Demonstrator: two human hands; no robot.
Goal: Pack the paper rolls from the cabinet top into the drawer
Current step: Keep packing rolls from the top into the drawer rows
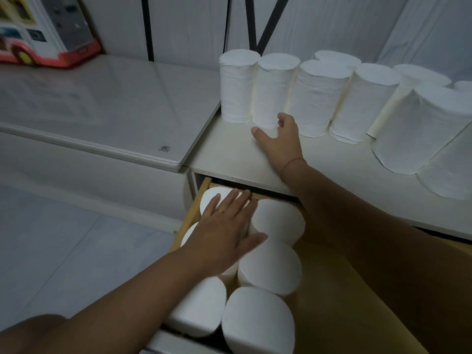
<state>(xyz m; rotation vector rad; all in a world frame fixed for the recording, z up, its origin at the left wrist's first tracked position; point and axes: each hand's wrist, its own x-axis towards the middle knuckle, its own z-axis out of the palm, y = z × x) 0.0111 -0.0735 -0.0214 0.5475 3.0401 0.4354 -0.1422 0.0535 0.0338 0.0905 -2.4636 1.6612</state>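
A red and white toy vehicle [43, 31] stands at the far left on a glossy white tabletop [102, 103]. A small printed mark [165, 148] sits near the tabletop's front corner. Pale floor tiles [63, 251] lie below. Dark diagonal bars [270, 21] cross the white wall [332, 21] behind.

Paper rolls on the cabinet top and in the open drawer beneath it.

Upright paper rolls [275, 90] stand in rows along the back edge of the cabinet top [229, 154], running to its right end. In the drawer [190, 221] under its front edge, more rolls [270, 267] stand upright in two columns against the left wall. A toy bus [38, 31] sits on the table [102, 103] at left.
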